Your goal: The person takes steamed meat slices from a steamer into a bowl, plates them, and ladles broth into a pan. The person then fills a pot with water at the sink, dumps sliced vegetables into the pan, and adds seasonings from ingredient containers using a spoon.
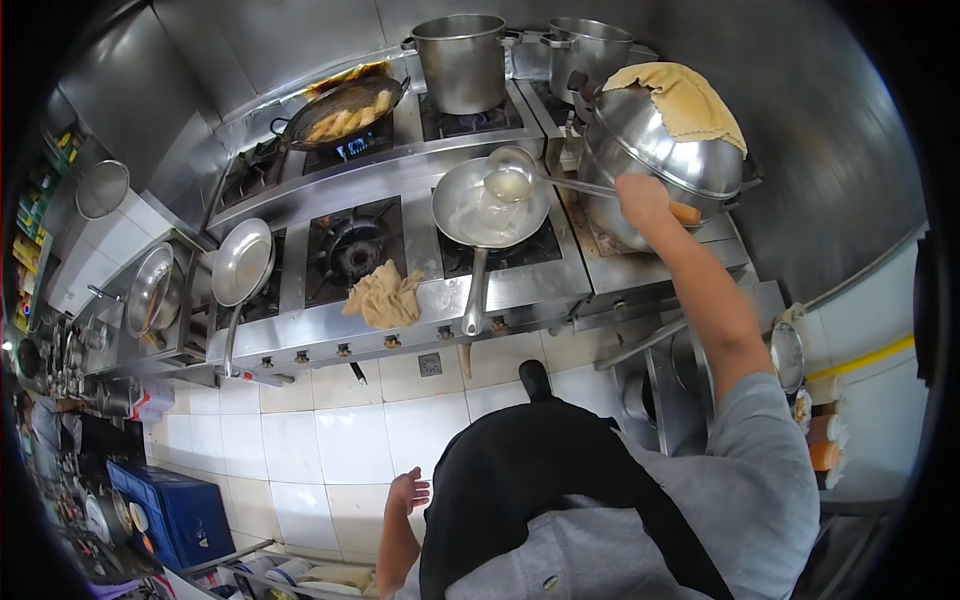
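My right hand is wrapped round the handle of a long metal ladle. The ladle's bowl holds pale liquid and is over a steel frying pan on the front right burner. Some liquid shows in the pan below the bowl. Low beside my body, my left hand has its fingers apart and holds nothing. A large domed steel pot with a yellow cloth on its lid is behind my right hand.
A dark pan with food pieces is on a back burner, beside tall pots. A crumpled cloth lies on the stove front near another pan. A blue crate and a person are at left.
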Demonstrator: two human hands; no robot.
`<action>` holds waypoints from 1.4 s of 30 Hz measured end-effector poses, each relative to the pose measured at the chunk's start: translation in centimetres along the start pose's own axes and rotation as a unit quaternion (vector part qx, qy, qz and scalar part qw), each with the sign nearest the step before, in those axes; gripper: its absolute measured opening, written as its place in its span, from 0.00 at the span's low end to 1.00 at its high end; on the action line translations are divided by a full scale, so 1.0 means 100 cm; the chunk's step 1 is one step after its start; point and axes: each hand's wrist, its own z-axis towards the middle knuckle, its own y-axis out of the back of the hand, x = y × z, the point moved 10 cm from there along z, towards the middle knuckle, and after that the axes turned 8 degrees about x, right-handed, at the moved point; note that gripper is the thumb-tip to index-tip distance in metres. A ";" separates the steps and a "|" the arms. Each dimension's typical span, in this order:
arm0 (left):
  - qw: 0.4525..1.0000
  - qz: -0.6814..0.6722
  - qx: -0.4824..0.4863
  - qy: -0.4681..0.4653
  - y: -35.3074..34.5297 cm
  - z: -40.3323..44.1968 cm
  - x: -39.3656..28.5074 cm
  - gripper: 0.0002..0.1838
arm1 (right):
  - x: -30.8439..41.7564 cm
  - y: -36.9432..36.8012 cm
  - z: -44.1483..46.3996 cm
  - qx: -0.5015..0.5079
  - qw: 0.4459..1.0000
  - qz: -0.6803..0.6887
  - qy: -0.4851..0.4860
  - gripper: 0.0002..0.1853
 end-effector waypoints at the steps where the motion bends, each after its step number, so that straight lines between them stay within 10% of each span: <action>1: 1.000 -0.010 0.007 0.003 -0.002 0.002 -0.003 0.26 | -0.001 0.002 -0.002 -0.009 1.000 -0.006 0.000 0.07; 4: 0.980 0.186 -0.027 -0.057 -0.012 -0.019 -0.038 0.26 | -0.006 0.008 -0.006 -0.035 0.999 -0.017 -0.014 0.06; 8: 1.000 0.020 0.012 0.010 -0.006 0.021 -0.033 0.27 | -0.028 0.019 0.002 -0.112 0.991 -0.022 -0.064 0.05; 11: 0.990 0.133 0.001 -0.037 -0.026 0.010 -0.069 0.26 | -0.035 0.045 0.003 -0.166 0.983 -0.022 -0.070 0.06; 15: 0.972 0.222 -0.008 -0.071 -0.044 0.017 -0.101 0.25 | -0.051 0.077 0.014 -0.150 0.987 -0.002 -0.064 0.05; 17: 0.999 -0.005 0.030 0.042 -0.034 0.062 -0.069 0.24 | -0.074 0.090 0.032 -0.120 0.992 0.011 -0.041 0.09; 21: 0.968 0.244 -0.013 -0.050 -0.063 0.029 -0.126 0.19 | -0.121 0.148 0.084 -0.034 0.995 0.090 -0.008 0.17; 23: 0.990 0.138 -0.019 -0.005 -0.062 0.041 -0.115 0.18 | -0.128 0.184 0.117 -0.031 0.996 0.085 -0.018 0.19; 26: 0.994 0.019 -0.068 0.082 -0.078 0.044 -0.112 0.17 | -0.118 0.276 0.194 -0.291 0.953 -0.071 0.030 0.06; 42: 0.978 -0.075 -0.187 0.060 -0.198 0.008 -0.143 0.20 | 0.024 0.252 0.524 -0.190 0.885 -0.387 0.178 0.06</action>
